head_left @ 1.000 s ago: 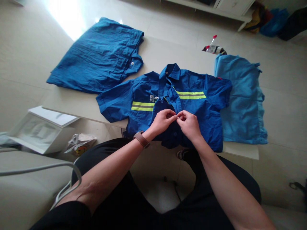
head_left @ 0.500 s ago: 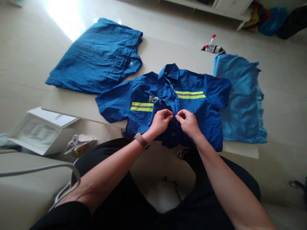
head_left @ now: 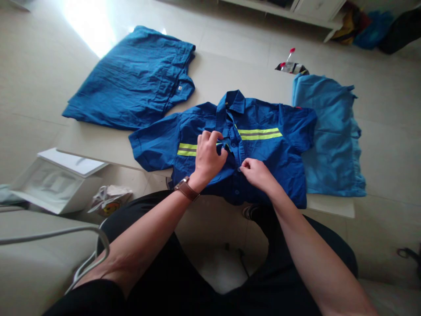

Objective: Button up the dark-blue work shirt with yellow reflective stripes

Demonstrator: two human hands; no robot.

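Observation:
A blue short-sleeved work shirt (head_left: 279, 158) with yellow reflective stripes lies face up on a low white table (head_left: 108, 147), collar away from me. My left hand (head_left: 208, 156), a brown watch on its wrist, grips the shirt's left front edge just below the collar, fingers curled. My right hand (head_left: 258, 172) pinches the button placket lower down, near the shirt's middle. Both hands rest on the fabric.
A folded dark blue garment (head_left: 138, 79) lies at the table's far left. A lighter blue garment (head_left: 332, 136) lies at the right, beside the shirt. A small packet (head_left: 292, 66) sits behind it. An open white box (head_left: 55, 180) and a plastic bag (head_left: 110, 197) are on the floor at left.
My left hand has moved up the shirt front toward the collar and away from my right hand. My right hand stays low on the placket. The shirt has shifted slightly.

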